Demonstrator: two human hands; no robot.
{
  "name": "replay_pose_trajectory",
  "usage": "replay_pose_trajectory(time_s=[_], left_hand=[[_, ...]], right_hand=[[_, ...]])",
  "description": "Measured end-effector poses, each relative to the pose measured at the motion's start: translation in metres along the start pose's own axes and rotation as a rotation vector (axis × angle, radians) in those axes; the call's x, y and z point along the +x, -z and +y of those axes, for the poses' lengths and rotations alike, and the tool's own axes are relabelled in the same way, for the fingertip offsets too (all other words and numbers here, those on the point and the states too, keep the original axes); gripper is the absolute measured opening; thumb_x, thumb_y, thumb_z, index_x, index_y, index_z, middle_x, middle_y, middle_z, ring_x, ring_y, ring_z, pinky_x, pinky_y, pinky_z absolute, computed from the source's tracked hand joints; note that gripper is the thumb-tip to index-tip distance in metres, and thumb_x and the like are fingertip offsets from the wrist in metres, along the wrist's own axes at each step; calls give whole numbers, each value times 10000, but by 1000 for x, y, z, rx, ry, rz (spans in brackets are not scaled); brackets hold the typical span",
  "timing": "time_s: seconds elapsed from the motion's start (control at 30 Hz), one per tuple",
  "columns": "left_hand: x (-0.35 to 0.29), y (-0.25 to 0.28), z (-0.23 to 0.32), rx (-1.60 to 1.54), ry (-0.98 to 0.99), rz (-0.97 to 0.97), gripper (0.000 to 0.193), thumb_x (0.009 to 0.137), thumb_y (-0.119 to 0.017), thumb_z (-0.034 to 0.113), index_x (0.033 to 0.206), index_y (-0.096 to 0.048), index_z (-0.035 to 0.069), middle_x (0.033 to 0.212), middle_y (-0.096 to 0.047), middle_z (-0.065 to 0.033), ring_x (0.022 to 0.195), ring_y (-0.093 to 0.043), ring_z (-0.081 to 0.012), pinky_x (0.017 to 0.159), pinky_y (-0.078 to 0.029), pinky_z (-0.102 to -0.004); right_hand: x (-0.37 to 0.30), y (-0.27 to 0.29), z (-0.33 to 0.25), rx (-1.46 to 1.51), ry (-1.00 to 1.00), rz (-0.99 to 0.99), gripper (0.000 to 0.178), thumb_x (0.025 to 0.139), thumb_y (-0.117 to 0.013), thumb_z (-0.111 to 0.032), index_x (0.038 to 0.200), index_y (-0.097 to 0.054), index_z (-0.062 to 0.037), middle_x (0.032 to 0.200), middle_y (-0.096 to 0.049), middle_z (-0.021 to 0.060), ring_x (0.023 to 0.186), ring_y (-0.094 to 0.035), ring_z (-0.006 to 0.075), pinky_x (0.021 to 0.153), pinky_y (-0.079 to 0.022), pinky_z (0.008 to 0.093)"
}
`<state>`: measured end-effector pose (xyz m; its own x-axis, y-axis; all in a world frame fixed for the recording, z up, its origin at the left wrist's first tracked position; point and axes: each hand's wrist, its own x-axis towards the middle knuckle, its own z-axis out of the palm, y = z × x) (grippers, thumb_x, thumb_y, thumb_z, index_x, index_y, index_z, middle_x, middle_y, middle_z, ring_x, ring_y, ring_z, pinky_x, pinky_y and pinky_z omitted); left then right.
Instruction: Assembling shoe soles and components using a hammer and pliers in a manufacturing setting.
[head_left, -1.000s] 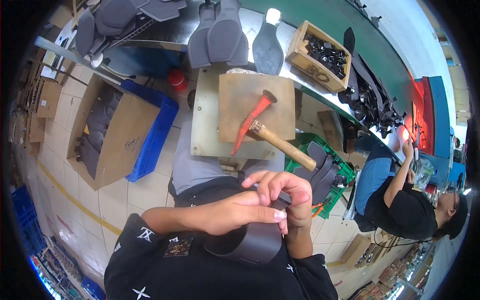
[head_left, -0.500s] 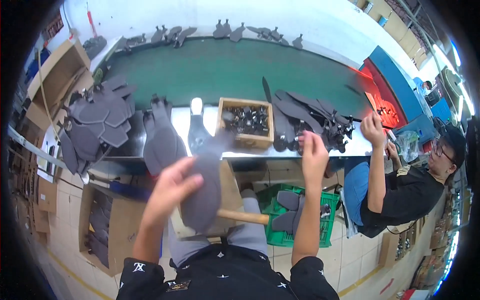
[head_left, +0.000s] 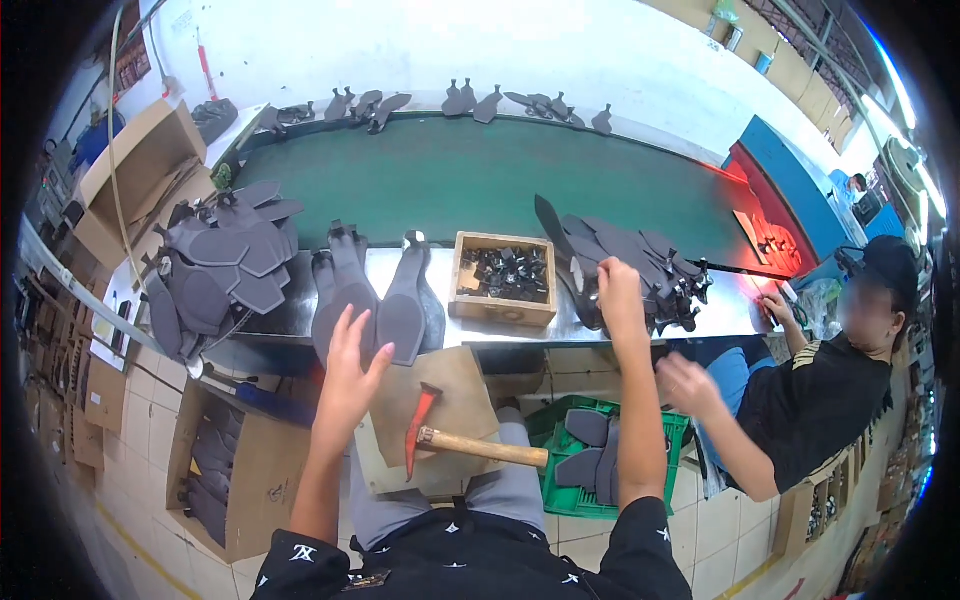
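Note:
My left hand (head_left: 354,362) has its fingers spread and holds nothing. It is just in front of the grey shoe insoles (head_left: 401,322) lying side by side at the bench's near edge. My right hand (head_left: 622,292) is over the right-hand pile of insoles (head_left: 610,245), its fingertips pinched on a grey insole (head_left: 588,291) at the pile's near left. A hammer (head_left: 480,445) with a red head and wooden handle rests on a tan board (head_left: 390,470) across my lap.
A wooden box (head_left: 503,312) of small black and metal parts stands between the insoles. More insoles (head_left: 215,260) are heaped at left. Below are a cardboard box (head_left: 262,490) and a green crate (head_left: 560,500). Behind runs a green belt (head_left: 420,165). A co-worker (head_left: 830,400) sits at right.
My left hand has let go of an insole, which now lies on the bench beside the others. My right hand's fingers have closed at the right pile. The co-worker's hand has come down.

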<state>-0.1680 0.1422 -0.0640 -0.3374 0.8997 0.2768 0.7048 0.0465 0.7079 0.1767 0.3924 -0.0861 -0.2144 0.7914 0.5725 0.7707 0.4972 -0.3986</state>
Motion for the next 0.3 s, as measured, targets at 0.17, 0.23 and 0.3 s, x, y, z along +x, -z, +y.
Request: replay_pose_trajectory(time_s=[0.17,0.23,0.3], left_hand=[[-17,12,6,63,-54,27,534,918,-662,242,1367,-500,3,1517,-360,-234,1395,-366,-385,1137,-305,-421],[-24,15,10,79,-89,4,513,921,-656,235,1356,-510,4,1513,-365,-230,1396,-361,-388,1138,-304,-425],[-32,18,13,85,-99,-6,502,931,-644,238,1368,-507,30,1523,-355,-219,1413,-343,-375,1155,-274,-449]], right_hand=[[44,29,-16,172,-12,-75,125,903,-636,-75,948,-638,41,839,-695,204,777,-695,300,729,-530,375],[64,53,-21,152,-25,-173,144,888,-669,-108,945,-647,22,870,-694,224,814,-697,322,746,-531,391],[87,69,-26,158,-117,-150,139,885,-678,-124,944,-659,0,885,-706,211,823,-706,289,758,-539,388]])
